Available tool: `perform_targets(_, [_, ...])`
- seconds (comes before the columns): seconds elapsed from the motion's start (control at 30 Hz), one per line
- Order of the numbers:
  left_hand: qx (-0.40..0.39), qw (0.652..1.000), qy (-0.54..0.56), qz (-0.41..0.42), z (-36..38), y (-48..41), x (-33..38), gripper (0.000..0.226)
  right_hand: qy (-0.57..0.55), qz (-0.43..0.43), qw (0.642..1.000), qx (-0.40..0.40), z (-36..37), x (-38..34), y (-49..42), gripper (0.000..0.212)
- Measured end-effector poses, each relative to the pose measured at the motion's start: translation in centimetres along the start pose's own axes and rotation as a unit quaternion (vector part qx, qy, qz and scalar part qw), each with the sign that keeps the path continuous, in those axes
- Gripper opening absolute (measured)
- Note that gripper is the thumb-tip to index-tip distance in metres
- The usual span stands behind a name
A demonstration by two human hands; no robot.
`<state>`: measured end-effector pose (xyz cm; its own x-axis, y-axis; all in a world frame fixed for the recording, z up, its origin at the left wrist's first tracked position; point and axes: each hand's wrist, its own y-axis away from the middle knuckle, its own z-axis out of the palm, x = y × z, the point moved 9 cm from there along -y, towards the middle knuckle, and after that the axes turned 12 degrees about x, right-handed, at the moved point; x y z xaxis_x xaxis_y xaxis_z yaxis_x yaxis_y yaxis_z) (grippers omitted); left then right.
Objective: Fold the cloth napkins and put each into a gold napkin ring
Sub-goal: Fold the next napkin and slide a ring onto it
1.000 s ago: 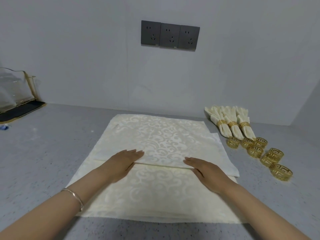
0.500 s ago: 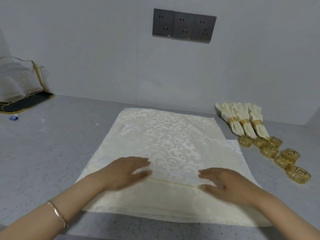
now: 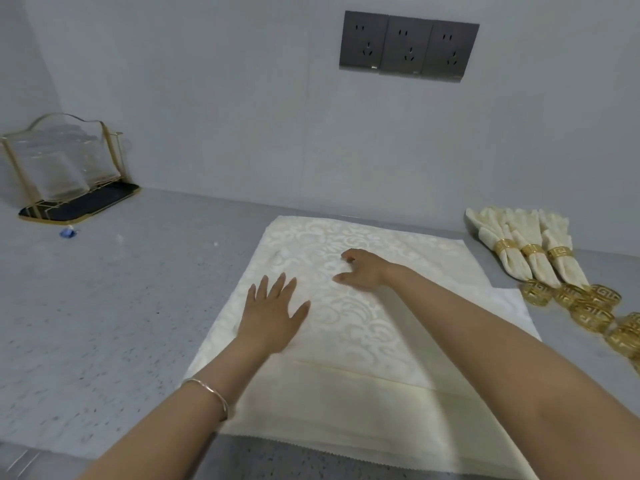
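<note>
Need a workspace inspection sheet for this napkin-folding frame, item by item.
Surface: grey speckled counter.
Job's things: napkin spread flat, a fold edge across its near part; three ringed napkins far right; loose rings clustered beside them.
Clutter: small blue thing far left.
Grips: left hand flat on napkin; right hand over its far half, fingers part curled, no cloth seen pinched.
Cables: nothing seen.
Surroundings: wall with three sockets, nothing plugged in; glass rack at left.

Far right, gold rings (image 3: 623,337) run off the frame edge; right hand (image 3: 363,273) curls, grip on napkin (image 3: 346,386) unclear.
</note>
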<state>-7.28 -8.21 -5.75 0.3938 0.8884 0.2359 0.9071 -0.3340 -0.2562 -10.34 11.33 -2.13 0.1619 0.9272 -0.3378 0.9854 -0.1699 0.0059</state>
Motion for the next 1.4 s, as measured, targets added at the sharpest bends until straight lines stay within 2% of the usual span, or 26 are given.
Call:
perform_targets(0.1, [0.008, 1.000, 0.001, -0.014, 0.0, 0.0, -0.3, 0.068, 0.063, 0.022, 0.998, 0.022, 0.6, -0.6, -1.7, 0.088])
perform_targets(0.23, [0.023, 1.000, 0.003, -0.018, -0.2, -0.1, -0.4, 0.071, 0.047, 0.064, 0.997, 0.019, 0.5, -1.5, -2.5, 0.096])
perform_targets(0.3, [0.026, 0.999, 0.004, -0.022, 0.0, -0.2, -0.6, 0.073, 0.047, 0.051, 0.998, -0.009, 0.7, -2.7, -2.8, 0.084])
perform_targets(0.37, [0.034, 0.999, 0.011, -0.030, 0.0, -0.2, -0.8, 0.077, 0.025, 0.001, 1.000, -0.009, 0.9, -4.8, -3.4, 0.065])
perform_targets(0.43, [0.049, 0.997, 0.036, -0.041, -0.2, -0.1, -0.9, 0.081, -0.052, -0.054, 0.997, 0.029, 0.7, -7.0, -3.6, 0.026])
perform_targets(0.47, [0.063, 0.995, 0.060, -0.050, -0.4, -0.1, -1.0, 0.082, -0.092, -0.082, 0.991, 0.052, 0.3, -8.1, -3.2, 0.026])
perform_targets(0.53, [0.101, 0.983, 0.138, -0.069, -1.3, 0.1, -1.3, 0.080, -0.156, -0.130, 0.974, 0.096, -0.9, -9.6, -1.8, 0.043])
perform_targets(0.57, [0.120, 0.971, 0.189, -0.082, -1.9, 0.2, -1.4, 0.077, -0.173, -0.149, 0.966, 0.117, -1.7, -10.0, -0.6, 0.042])
perform_targets(0.67, [0.163, 0.923, 0.326, -0.121, -3.9, 0.8, -2.0, 0.067, -0.183, -0.175, 0.956, 0.147, -3.4, -9.3, 2.8, 0.020])
perform_targets(0.73, [0.153, 0.910, 0.365, -0.124, -4.9, 1.2, -2.0, 0.060, -0.177, -0.186, 0.955, 0.150, -4.2, -7.9, 5.6, 0.016])
perform_targets(0.83, [0.081, 0.945, 0.315, -0.048, -5.6, 1.9, -0.6, 0.052, -0.135, -0.182, 0.964, 0.138, -4.4, -5.6, 10.1, 0.012])
perform_targets(0.9, [0.012, 0.977, 0.211, 0.015, -4.9, 2.8, 0.8, 0.050, -0.091, -0.186, 0.968, 0.145, -4.0, -3.9, 12.4, 0.025])
perform_targets(0.97, [-0.033, 0.991, 0.117, 0.048, -3.7, 3.9, 1.7, 0.051, -0.073, -0.209, 0.966, 0.137, -3.2, -2.7, 14.3, 0.026])
perform_targets(1.13, [-0.057, 0.995, 0.028, 0.075, -2.0, 5.7, 2.8, 0.053, -0.040, -0.216, 0.970, 0.104, -1.2, -0.5, 16.8, 0.028])
perform_targets(1.4, [-0.056, 0.994, -0.004, 0.089, -1.7, 6.6, 3.5, 0.055, -0.009, -0.214, 0.969, 0.120, -0.8, 0.7, 17.8, 0.029])
